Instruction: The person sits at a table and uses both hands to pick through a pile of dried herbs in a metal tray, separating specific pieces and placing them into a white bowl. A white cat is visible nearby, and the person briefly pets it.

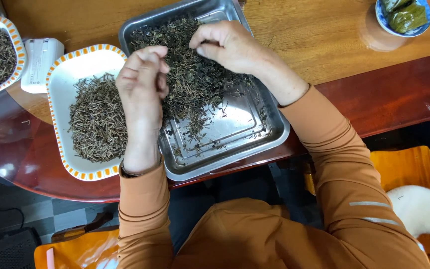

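Pinching into the dried leaves (195, 79), both hands' (143, 82) (227, 45) nearly closed grips sit atop the steel tray's (235, 134) pile.

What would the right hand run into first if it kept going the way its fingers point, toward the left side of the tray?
Probably the left hand, which hangs close beside the right hand over the dried leaves in the metal tray. Depth is unclear; passing lower, it would meet the leaves first.

The wooden tabletop (314, 35) carries a steel tray (235, 134) at its near edge, a plate (60, 84) left, a white box (40, 62), and a bowl (404, 31) at the far right.
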